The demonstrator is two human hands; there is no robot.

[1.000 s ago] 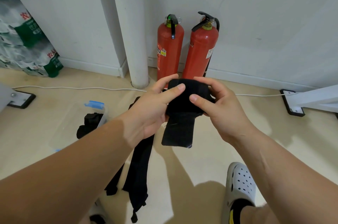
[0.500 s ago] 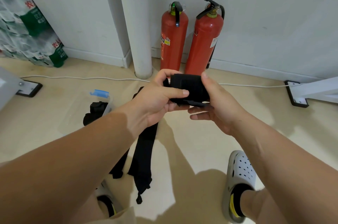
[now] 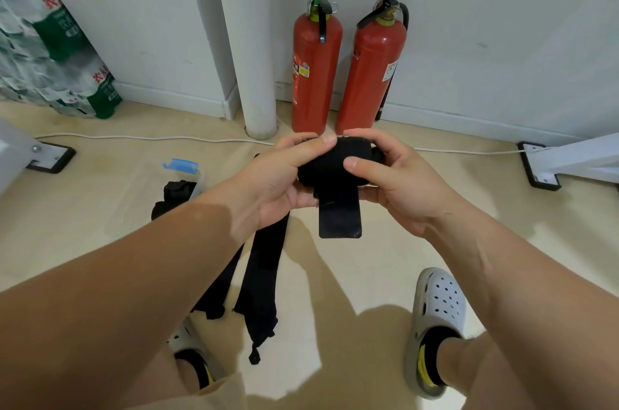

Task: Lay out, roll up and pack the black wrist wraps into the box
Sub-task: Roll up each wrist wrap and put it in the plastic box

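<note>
Your left hand [image 3: 274, 182] and right hand [image 3: 398, 185] are gripping a rolled wrap [image 3: 330, 165], fingers [image 3: 360, 165] curled around it, its tail hanging down.

Black wrist wrap [image 3: 330, 165]; red fire extinguishers [image 3: 315, 74]; clear box [image 3: 150, 188] with blue latch [image 3: 181, 164]; white perforated clogs [image 3: 438, 305]; beige floor [image 3: 418, 275].

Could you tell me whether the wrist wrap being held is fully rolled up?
Not fully. The left hand and right hand grip the rolled wrist wrap, but its flat end hangs loose.
</note>
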